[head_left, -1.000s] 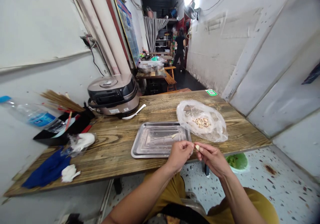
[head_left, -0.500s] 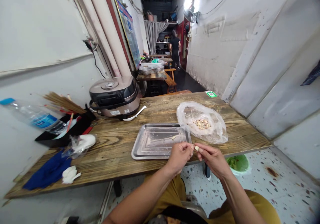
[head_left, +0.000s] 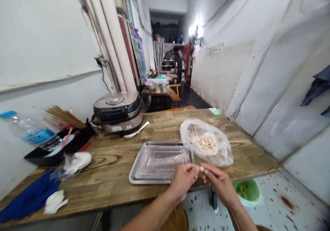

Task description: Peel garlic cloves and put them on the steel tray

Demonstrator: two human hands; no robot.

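Observation:
A small pale garlic clove sits between the fingertips of my right hand, which is closed in a pinch. My left hand meets it from the left, thumb and fingers pressed together at the clove's end; what exactly they pinch is hidden. Both hands are just above the table's front edge. Behind them lies a clear plastic bag, opened out, with a heap of garlic cloves in it. To the left, a shallow metal tray holds a pale clove or scrap.
A rice cooker and white spoon stand at the back left of the wooden table. Further left are a black chopstick box, water bottle, blue cloth and crumpled tissue. A green basin rests on the floor. A person stands far back.
The view has tilted up and the table sits lower in it. My hands stay together at the clove, with the fingers slightly shifted. The person far back has moved a little.

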